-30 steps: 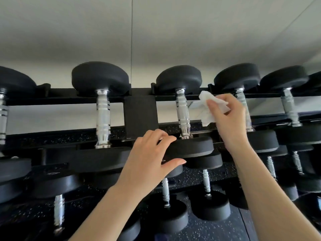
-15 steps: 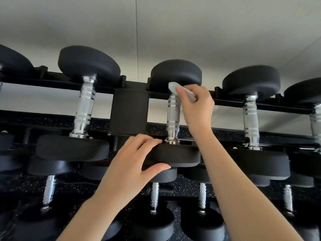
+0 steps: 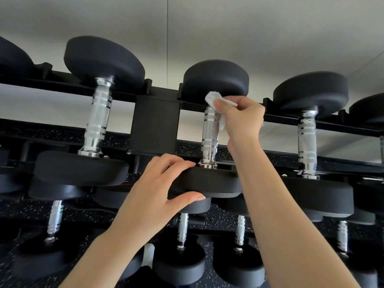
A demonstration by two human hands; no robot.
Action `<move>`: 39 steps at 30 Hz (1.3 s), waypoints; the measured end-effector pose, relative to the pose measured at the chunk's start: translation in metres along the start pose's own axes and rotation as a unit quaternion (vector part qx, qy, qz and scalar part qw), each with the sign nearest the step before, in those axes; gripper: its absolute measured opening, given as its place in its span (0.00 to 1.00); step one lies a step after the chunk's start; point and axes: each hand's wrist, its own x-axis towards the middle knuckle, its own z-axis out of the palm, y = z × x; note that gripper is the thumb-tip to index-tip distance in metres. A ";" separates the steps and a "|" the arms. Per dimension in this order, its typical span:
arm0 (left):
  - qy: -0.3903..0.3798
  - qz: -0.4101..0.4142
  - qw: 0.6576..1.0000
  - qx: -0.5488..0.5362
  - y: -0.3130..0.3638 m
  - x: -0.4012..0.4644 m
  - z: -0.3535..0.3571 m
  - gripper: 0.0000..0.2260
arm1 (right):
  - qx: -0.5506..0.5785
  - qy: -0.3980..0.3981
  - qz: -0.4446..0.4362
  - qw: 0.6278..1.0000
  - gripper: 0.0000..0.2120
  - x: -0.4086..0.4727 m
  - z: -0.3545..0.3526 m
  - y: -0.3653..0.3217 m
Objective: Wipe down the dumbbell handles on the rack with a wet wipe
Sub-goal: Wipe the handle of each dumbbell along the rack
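Since half a second ago the right hand point(image 3: 242, 119) has barely shifted, still pinching the crumpled white wet wipe point(image 3: 214, 98) against the top of the knurled chrome handle point(image 3: 210, 134) at frame centre; the left hand point(image 3: 158, 194) keeps gripping that dumbbell's black lower head point(image 3: 216, 182) on the rack point(image 3: 153, 123); no writing is readable.

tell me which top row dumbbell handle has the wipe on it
The middle handle: the right hand presses the wipe against its top; its neighbours are bare.

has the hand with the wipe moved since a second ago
Yes. The right hand with the wipe went left, from beside the neighbouring dumbbell to the middle dumbbell handle.
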 end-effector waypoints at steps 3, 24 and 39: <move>0.003 0.001 1.000 -0.002 0.000 0.000 -0.001 0.24 | -0.094 -0.046 -0.049 0.993 0.05 -0.008 -0.006 -0.002; 0.007 0.012 1.000 -0.003 -0.003 0.001 0.000 0.23 | -0.297 -0.239 -0.051 0.923 0.06 -0.035 -0.064 0.028; 0.012 0.011 1.000 -0.017 -0.004 0.001 0.002 0.23 | 0.065 -0.127 0.085 0.986 0.02 0.003 -0.022 0.025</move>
